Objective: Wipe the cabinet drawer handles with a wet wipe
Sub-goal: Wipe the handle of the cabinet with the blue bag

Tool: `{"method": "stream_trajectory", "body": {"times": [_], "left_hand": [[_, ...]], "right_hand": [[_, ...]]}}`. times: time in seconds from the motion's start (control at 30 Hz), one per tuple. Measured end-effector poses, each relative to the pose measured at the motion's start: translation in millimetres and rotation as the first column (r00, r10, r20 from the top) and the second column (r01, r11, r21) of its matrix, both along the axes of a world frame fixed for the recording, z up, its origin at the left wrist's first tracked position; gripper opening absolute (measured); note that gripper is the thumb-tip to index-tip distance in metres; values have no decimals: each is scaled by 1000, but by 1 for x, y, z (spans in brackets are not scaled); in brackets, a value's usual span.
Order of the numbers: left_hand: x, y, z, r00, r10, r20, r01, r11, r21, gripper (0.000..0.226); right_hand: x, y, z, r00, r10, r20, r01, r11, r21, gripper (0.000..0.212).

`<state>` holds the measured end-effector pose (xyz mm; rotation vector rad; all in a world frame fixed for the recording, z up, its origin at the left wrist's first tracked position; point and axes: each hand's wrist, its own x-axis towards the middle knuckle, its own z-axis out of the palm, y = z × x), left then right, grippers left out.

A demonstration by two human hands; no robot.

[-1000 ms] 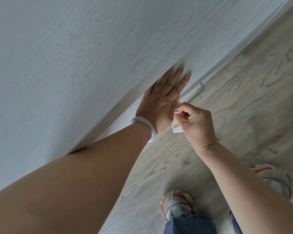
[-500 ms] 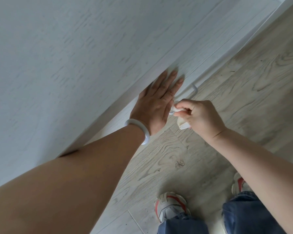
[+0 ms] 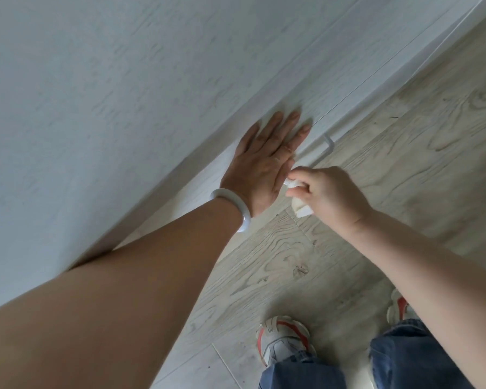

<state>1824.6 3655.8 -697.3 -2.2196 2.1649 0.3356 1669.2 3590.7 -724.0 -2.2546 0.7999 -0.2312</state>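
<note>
The left hand is laid flat against the white cabinet drawer front, fingers straight and spread a bit, palm pressed to the panel, so nothing is held there. A pale bangle is worn on that wrist.

Just beside it, the right hand is curled, and its grip is clamped on a bunched-up white wet wipe. One bit of the wipe is pinched at the fingertips, right up against the left hand's little-finger edge, and another lump sticks out below the palm.

The drawer handle, a slim white bar with a bent end, is seen just above the right hand's knuckles, close to the wipe. Whether the wipe is actually wrapped around the bar can't be told, since that spot is hidden by the fingers.

Below, a pale wood-grain floor is seen, plus white sneakers with red trim and blue jeans.
</note>
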Motion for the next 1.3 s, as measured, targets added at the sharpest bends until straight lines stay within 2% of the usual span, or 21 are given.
{"method": "stream_trajectory", "body": {"times": [0.1, 0.2, 0.33, 0.43, 0.5, 0.63, 0.73, 0.87, 1.0, 1.07, 1.13, 1.2, 1.3], "left_hand": [[7, 1, 1, 1000, -3, -30, 3, 1000, 29, 53], [22, 17, -1, 981, 191, 14, -192, 981, 44, 55], [11, 28, -5, 950, 310, 44, -311, 950, 26, 55], [-3, 23, -6, 917, 397, 47, -398, 917, 14, 55], [-4, 23, -5, 909, 413, 45, -415, 910, 20, 56], [-7, 24, -5, 898, 440, 28, -441, 897, 43, 56], [-8, 22, 0, 886, 462, -33, -457, 884, 97, 55], [-6, 23, 2, 886, 461, -57, -455, 886, 88, 54], [-8, 23, -1, 895, 445, -14, -443, 894, 69, 54], [-7, 23, -2, 892, 452, -21, -449, 890, 77, 54], [-7, 23, -1, 889, 456, -35, -452, 888, 87, 54], [-7, 23, 0, 889, 457, -35, -453, 887, 87, 54], [-8, 22, 0, 894, 449, -15, -446, 891, 80, 55]], "right_hand": [[0, 3, -2, 999, 37, 37, -38, 999, 22, 27], [1, 7, -3, 996, 32, 89, -37, 998, 55, 29], [9, 21, -3, 999, -38, -31, 39, 998, 54, 25], [4, 7, 5, 994, 74, -79, -77, 996, -45, 17], [-3, -13, 10, 987, 130, -93, -139, 985, -98, 16], [-6, -28, 15, 993, -5, -117, 2, 1000, -19, 14], [11, 4, 11, 978, 77, -196, -81, 997, -13, 18], [3, -6, 15, 978, 129, -163, -130, 992, 7, 17], [-14, -61, 16, 985, -25, -171, 45, 993, 113, 17], [-9, -56, 13, 979, -54, -197, 82, 988, 134, 17], [-3, -35, 13, 984, -15, -177, 38, 991, 129, 18], [-2, -24, 15, 981, 110, -162, -94, 990, 102, 20], [-7, -42, 14, 967, 191, -168, -185, 982, 48, 22]]}}
